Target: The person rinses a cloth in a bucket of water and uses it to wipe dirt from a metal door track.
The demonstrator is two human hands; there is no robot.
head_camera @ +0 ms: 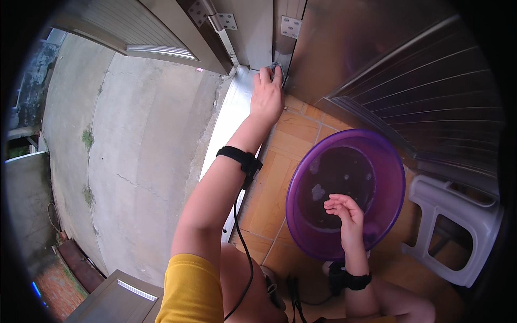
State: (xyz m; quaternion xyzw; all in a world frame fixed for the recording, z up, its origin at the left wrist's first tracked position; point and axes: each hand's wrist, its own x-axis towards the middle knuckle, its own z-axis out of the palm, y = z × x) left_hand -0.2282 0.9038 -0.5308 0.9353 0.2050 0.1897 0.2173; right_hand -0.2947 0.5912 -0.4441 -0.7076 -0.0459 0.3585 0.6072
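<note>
My left hand (pixel 268 93) reaches to the foot of the metal door frame (pixel 252 44), its fingers pressing a small grey cloth or scrubbing pad (pixel 276 66) into the corner beside the hinged edge. Most of that pad is hidden under the fingers. Over the near side of a purple plastic basin (pixel 394 218) hangs my right hand (pixel 346 210), fingers loosely curled and apart, with nothing in it. Dark water (pixel 343 177) with patches of foam lies in the basin. Black straps with cables circle both wrists.
A grey plastic stool (pixel 448 258) lies right of the basin, near a dark ribbed metal door panel (pixel 436 89). Another door leaf (pixel 157 32) stands outward at upper left. A shiny metal sill (pixel 228 121) divides the tiled floor (pixel 278 177) from outdoor concrete (pixel 141 141).
</note>
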